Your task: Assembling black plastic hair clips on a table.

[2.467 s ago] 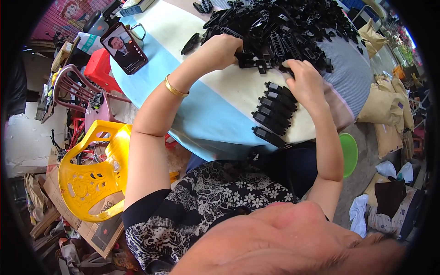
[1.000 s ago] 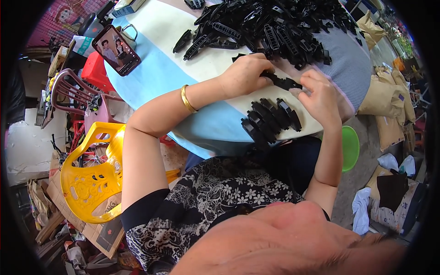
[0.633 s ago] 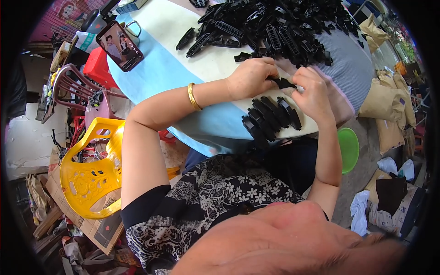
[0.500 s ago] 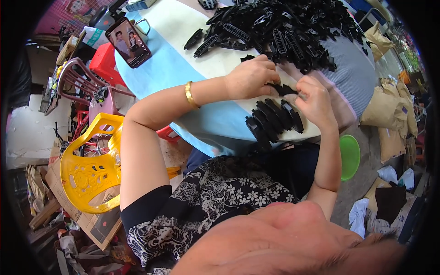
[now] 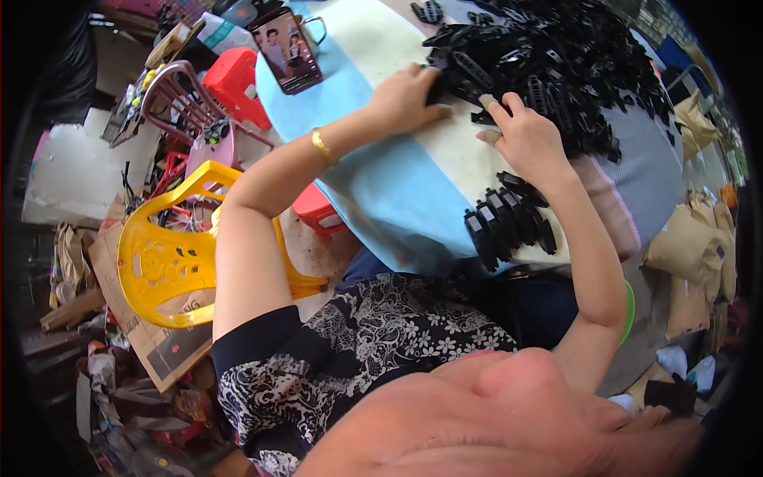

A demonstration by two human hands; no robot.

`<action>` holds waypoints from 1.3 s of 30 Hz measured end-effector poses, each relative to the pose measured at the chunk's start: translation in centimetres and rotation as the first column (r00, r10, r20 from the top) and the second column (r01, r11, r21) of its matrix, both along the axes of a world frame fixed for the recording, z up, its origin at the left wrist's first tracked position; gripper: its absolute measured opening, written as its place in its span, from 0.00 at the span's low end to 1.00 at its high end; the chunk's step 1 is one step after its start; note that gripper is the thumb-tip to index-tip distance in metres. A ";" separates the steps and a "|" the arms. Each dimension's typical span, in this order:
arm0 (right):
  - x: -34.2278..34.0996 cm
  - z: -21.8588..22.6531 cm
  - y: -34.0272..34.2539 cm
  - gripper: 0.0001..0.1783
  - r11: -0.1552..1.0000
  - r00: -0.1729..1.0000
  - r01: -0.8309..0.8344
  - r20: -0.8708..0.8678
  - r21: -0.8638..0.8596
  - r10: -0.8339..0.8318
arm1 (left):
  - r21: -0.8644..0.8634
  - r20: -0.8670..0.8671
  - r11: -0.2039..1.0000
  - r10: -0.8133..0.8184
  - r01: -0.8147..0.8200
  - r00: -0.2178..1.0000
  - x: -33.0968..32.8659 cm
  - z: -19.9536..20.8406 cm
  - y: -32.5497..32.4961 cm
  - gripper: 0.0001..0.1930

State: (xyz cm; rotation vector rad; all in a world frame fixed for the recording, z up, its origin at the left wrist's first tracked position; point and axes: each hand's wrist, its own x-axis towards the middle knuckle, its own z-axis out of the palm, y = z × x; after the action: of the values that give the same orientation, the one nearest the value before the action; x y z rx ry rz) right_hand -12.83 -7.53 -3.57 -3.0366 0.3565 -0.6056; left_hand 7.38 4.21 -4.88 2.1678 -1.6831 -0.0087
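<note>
Blue, cream and grey, the table (image 5: 421, 187) spreads before the person, a yellow chair (image 5: 168, 274) at its left. Black parts lie heaped in a pile (image 5: 560, 67) at the far side; a short row (image 5: 513, 219) of them sits near the front edge. At the pile's near edge, the left hand (image 5: 405, 99) curves around dark parts — whether it grips one, I cannot tell. Beside it, the right hand (image 5: 527, 137) holds thumb and forefinger apart — wide, near a part. Left of both stands a phone (image 5: 284, 52).
</note>
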 end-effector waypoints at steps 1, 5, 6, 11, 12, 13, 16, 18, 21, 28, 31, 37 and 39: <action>0.8 -0.8 -0.7 0.16 1.000 1.000 -0.024 0.002 0.002 0.024 | -0.028 0.080 1.000 0.013 -0.011 0.997 -1.0 -0.2 -0.1 0.33; 0.7 -1.4 -3.6 0.12 0.993 0.995 -0.101 -0.031 -0.063 0.100 | 0.012 0.080 1.000 0.017 -0.018 0.997 -3.8 0.0 -1.9 0.33; 0.1 -1.1 -3.9 0.11 0.993 0.994 -0.111 -0.005 -0.028 0.111 | 0.009 0.079 1.000 0.011 -0.012 0.997 -4.2 0.0 -2.4 0.33; -1.8 -0.7 -5.0 0.10 0.990 0.993 -0.013 0.117 0.142 -0.004 | -0.005 0.042 0.999 -0.051 0.051 0.998 -6.2 -0.1 -4.7 0.26; -2.2 -0.4 -4.8 0.10 0.986 0.987 -0.006 0.160 0.169 -0.021 | -0.003 0.027 0.998 -0.067 0.067 0.997 -6.4 -0.2 -5.1 0.24; -2.6 0.3 -4.3 0.09 0.978 0.970 -0.009 0.241 0.210 -0.043 | -0.038 0.056 0.998 -0.056 0.058 0.997 -6.8 -0.2 -5.4 0.21; -4.9 1.6 -3.4 0.11 0.944 0.931 0.140 0.286 0.300 -0.229 | -0.146 0.257 0.983 -0.075 0.115 0.964 -6.9 -0.4 -5.5 0.18; -6.3 1.6 -2.5 0.12 0.883 0.897 0.175 0.300 0.434 -0.325 | -0.151 0.269 0.981 -0.075 0.119 0.960 -6.2 -1.0 -5.4 0.17; -9.0 0.8 -2.2 0.16 0.824 0.914 0.163 0.231 0.542 -0.333 | -0.183 0.299 0.974 -0.073 0.133 0.951 -5.7 -0.5 -4.9 0.15; -9.9 0.7 -0.7 0.14 0.728 0.982 0.169 -0.048 0.664 -0.185 | -0.357 -0.285 0.878 -0.428 0.320 0.858 -7.2 1.7 -3.6 0.15; -9.9 -0.6 -1.3 0.11 0.751 0.965 0.202 0.004 0.628 -0.262 | -0.172 -0.476 0.875 -0.476 0.452 0.740 -7.5 1.0 -3.8 0.11; -10.3 0.5 -0.8 0.10 0.722 0.972 0.179 -0.005 0.669 -0.236 | -0.200 -0.252 0.857 -0.514 0.475 0.820 -7.3 -0.3 -4.8 0.09; -10.7 -0.2 -1.5 0.11 0.723 0.982 0.136 0.005 0.677 -0.189 | -0.166 -0.161 0.871 -0.487 0.463 0.859 -7.2 -0.3 -4.8 0.10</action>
State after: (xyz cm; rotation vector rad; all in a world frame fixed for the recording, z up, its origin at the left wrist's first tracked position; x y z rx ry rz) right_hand -23.53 -9.00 -3.81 -2.2835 0.6759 -0.4551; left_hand 0.14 -0.54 -5.15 1.5544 -1.9952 -0.2444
